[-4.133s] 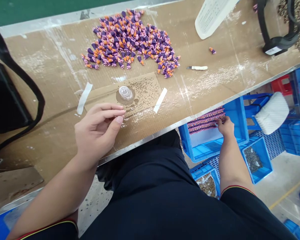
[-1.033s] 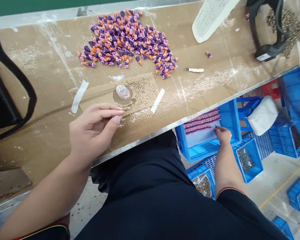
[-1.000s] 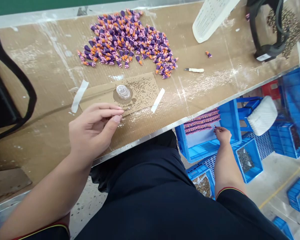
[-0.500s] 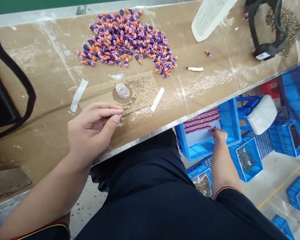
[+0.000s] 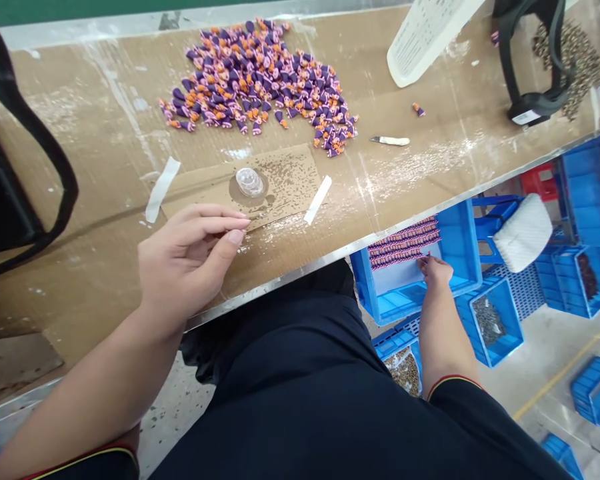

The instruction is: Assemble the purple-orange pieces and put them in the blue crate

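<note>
My left hand [image 5: 193, 250] hovers over the front of the workbench, thumb and fingers pinched together. A tiny thin object seems to poke out at the fingertips, too small to name. Just beyond lies a piece of cardboard [image 5: 293, 163] with wet specks, bearing a small clear round dish [image 5: 250, 182]. Low at the right, my right hand [image 5: 436, 270] reaches into a blue crate [image 5: 463, 243]. Its fingers are closed at the end of the nearest row of small purple-and-pink figures [image 5: 405, 241]; what they hold is hidden.
A heap of purple, pink and orange figures [image 5: 260, 77] covers the bench's far side. A white-handled knife [image 5: 393, 141], a white plastic container [image 5: 425, 40] and a black stand [image 5: 527, 100] are to its right. Blue crates [image 5: 490, 320] and a white-cushioned chair [image 5: 523, 233] stand beyond the bench edge.
The view has shifted slightly, so the bench things sit a little further right. Both hands keep nearly the same pose and place.
</note>
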The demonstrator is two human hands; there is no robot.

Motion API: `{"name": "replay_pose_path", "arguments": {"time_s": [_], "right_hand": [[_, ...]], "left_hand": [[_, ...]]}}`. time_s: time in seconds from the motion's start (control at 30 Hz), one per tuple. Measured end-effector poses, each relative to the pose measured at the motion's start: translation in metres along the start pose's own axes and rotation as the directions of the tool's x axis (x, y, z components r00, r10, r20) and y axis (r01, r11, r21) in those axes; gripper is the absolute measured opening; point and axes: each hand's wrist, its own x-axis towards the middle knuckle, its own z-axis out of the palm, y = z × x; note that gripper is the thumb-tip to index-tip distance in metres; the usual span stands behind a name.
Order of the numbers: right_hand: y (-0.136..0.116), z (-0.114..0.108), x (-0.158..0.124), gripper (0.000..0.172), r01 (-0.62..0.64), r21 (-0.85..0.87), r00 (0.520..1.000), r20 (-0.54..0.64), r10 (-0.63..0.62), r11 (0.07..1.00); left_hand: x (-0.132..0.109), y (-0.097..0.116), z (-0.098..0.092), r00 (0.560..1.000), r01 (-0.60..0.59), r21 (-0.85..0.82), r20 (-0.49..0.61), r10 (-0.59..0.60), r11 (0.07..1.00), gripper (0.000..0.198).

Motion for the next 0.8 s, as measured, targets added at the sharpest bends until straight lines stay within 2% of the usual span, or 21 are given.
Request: {"name": "replay_pose_path", "arguments": {"time_s": [0.13, 0.3, 0.47, 0.6, 0.8], "right_hand": [[-0.003, -0.011, -0.001, 0.034, -0.002, -0.144, 0.998, -0.056, -0.006, 0.990], [-0.011, -0.028, 0.003, 0.036, 0.067, -0.360, 0.993, -0.068, -0.098, 0.930], [-0.018, -0.027, 0.005, 0.033, 0.106, -0.527, 0.987, -0.046, -0.152, 0.844], [-0.016, -0.028, 0.005, 0.027, 0.127, -0.596, 0.983, -0.028, -0.179, 0.793], [-0.009, -0.034, 0.012, 0.032, 0.197, -0.599, 0.970, 0.005, -0.243, 0.776]], "left_hand": [[0.000, -0.001, -0.001, 1.000, -0.012, -0.004, 0.002, 0.012, 1.000, 0.027], [0.001, -0.001, -0.001, 0.999, -0.033, 0.016, 0.023, 0.032, 0.999, 0.024], [0.001, -0.001, -0.002, 0.999, -0.026, 0.017, 0.040, 0.026, 1.000, 0.024], [0.001, -0.002, -0.002, 0.999, -0.040, 0.032, 0.023, 0.039, 0.999, 0.022], [0.001, -0.002, 0.000, 0.999, -0.040, 0.050, 0.031, 0.039, 0.998, 0.022]]}}
